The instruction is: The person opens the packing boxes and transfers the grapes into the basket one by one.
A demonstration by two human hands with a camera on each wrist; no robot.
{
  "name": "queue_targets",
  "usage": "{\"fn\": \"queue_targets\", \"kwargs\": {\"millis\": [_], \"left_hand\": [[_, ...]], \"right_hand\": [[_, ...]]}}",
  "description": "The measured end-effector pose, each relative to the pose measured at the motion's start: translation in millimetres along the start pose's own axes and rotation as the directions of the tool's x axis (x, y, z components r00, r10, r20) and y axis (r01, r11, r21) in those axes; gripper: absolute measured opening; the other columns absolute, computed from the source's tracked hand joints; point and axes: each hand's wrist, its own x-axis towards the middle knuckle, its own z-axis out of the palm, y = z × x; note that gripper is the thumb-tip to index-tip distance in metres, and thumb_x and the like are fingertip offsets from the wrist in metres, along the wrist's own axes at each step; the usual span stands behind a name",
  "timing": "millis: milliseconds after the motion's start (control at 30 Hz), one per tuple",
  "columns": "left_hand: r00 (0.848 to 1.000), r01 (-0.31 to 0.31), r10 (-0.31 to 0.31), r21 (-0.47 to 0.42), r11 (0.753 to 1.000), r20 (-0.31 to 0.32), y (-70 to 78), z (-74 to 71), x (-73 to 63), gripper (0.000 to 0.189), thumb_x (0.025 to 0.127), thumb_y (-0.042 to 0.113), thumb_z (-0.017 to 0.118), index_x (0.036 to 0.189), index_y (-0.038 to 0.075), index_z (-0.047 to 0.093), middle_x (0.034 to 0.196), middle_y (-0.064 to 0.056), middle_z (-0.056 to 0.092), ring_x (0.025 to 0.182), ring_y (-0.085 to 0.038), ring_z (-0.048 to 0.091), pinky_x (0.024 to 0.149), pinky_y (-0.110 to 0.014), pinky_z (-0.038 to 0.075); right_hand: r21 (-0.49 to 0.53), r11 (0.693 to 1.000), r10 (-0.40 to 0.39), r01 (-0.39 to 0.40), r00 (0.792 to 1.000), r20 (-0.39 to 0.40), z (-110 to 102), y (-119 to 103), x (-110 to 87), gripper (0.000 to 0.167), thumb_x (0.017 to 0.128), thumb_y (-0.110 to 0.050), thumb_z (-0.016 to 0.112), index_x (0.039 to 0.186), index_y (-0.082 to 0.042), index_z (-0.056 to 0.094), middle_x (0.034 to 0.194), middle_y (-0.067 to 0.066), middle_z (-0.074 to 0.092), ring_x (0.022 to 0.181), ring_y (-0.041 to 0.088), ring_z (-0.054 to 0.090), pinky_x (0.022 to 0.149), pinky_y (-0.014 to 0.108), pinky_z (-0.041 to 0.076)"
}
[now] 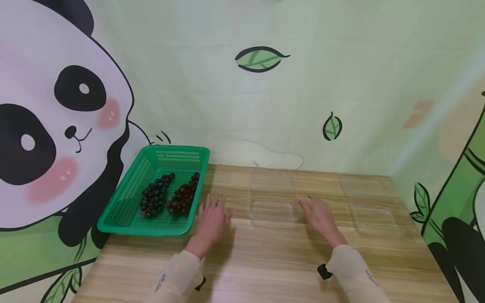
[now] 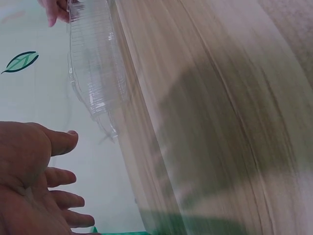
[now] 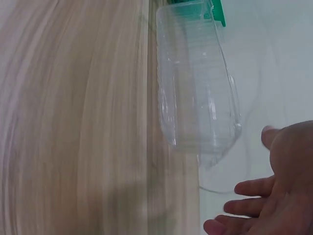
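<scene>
A clear plastic container (image 1: 272, 195) stands in the middle of the table, lidless as far as I can tell. My right hand (image 1: 320, 218) is beside its right side; in the right wrist view the fingers (image 3: 247, 207) are loosely extended, with a gap between them and the container (image 3: 198, 83). My left hand (image 1: 212, 219) is by the right rim of a green plastic basket (image 1: 151, 230), fingers extended and holding nothing. Whether it touches the rim I cannot tell. Inside the basket lie a bunch of black grapes (image 1: 154, 198) and a bunch of dark red grapes (image 1: 183, 197).
To the right of my right hand is a second clear plastic container (image 1: 373, 206). Behind the wooden table (image 1: 265, 261) hangs a pale green cloth (image 1: 212, 84) printed with pandas and leaves.
</scene>
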Motion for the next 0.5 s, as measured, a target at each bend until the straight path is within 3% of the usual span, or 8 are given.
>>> {"fn": "queue_targets", "kwargs": {"millis": [233,500], "left_hand": [[1.0,-0.011,0.011,0.027,1.0,0.003,0.8,-2.7,6.8,0.062,0.103,0.031,0.066,0.152,-0.002,0.045,0.162,-0.028,0.03,0.151,-0.048,0.021,0.115,-0.067,0.027],[0.997,-0.058,0.059,0.038,0.998,-0.04,-0.3,-2.0,12.2,0.067,0.104,0.04,0.061,0.156,0.001,0.041,0.164,-0.026,0.027,0.152,-0.047,0.019,0.116,-0.068,0.024]], "right_hand": [[-0.108,0.99,-0.096,0.096,0.995,0.0,-9,8,-1.8,0.084,0.109,-0.058,0.035,0.156,0.011,0.027,0.164,0.034,0.015,0.152,0.051,0.011,0.118,0.069,0.014],[-0.195,0.966,-0.174,0.17,0.985,-0.001,-17,20,-5.5,0.086,0.107,-0.06,0.039,0.159,0.007,0.025,0.166,0.031,0.014,0.153,0.049,0.007,0.114,0.075,0.016]]}}
